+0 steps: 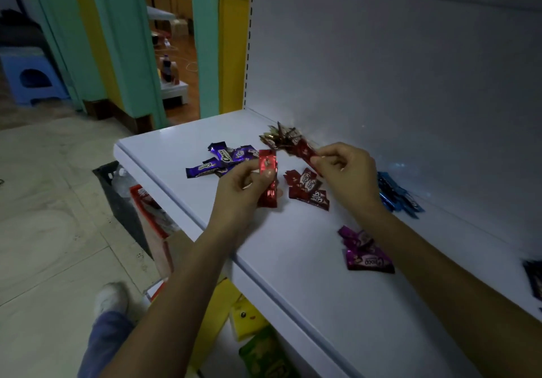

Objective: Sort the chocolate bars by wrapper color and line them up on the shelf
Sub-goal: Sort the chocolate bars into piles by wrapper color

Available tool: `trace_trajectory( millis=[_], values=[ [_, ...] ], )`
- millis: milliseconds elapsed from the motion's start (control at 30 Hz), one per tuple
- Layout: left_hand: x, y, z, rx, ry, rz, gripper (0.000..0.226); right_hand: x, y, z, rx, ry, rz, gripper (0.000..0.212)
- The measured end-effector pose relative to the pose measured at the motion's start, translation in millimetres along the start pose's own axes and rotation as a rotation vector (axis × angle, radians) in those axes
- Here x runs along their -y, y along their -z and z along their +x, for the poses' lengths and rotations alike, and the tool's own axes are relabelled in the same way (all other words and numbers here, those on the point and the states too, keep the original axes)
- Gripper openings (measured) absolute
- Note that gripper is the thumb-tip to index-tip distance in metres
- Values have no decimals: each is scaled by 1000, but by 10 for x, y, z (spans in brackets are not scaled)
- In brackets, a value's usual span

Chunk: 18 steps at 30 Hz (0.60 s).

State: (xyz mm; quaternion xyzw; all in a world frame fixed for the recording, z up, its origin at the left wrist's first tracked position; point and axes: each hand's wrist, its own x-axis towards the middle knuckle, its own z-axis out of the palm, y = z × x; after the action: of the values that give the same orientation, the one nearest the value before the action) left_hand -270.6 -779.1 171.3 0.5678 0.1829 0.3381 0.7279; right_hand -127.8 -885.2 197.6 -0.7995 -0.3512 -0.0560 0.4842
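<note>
My left hand (240, 184) grips a bright red chocolate bar (268, 172) held upright above the white shelf (181, 149). My right hand (343, 169) pinches the end of a dark red bar (302, 150) that slants up to the left. Between my hands lies a small heap of dark red bars (308, 190). Purple bars (223, 159) lie at the left, brown bars (277, 137) at the back, blue bars (396, 195) by the back panel, and magenta bars (365, 251) near the front right.
A dark wrapper (535, 278) shows at the right edge of the shelf. Below the shelf sit a black crate (117, 190), a red box (149, 210) and yellow and green packs (252, 330). My leg and shoe (110, 301) stand on the tiled floor.
</note>
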Motion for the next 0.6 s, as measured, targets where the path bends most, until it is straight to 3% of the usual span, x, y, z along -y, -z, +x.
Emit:
trace_trajectory(
  millis=[67, 133, 200, 267, 467, 600],
  values=[
    [2, -17, -17, 23, -1, 24, 12, -129, 64, -21, 5, 114, -266, 4],
    [-7, -20, -25, 40, 6, 34, 9, -192, 57, -64, 152, 147, -396, 4],
    [-10, -22, -32, 65, 4, 81, 7, -191, 43, -97, 285, 127, -401, 9],
    [-6, -24, -38, 74, 8, 128, 7, -120, 61, -110, 272, 123, -350, 16],
    [-36, -56, -62, 87, 30, 110, 10, 167, -51, -253, 393, -79, 301, 11],
    [-1, -56, -58, 85, 19, 153, 7, 161, -14, -198, 169, -303, 609, 9]
  ],
)
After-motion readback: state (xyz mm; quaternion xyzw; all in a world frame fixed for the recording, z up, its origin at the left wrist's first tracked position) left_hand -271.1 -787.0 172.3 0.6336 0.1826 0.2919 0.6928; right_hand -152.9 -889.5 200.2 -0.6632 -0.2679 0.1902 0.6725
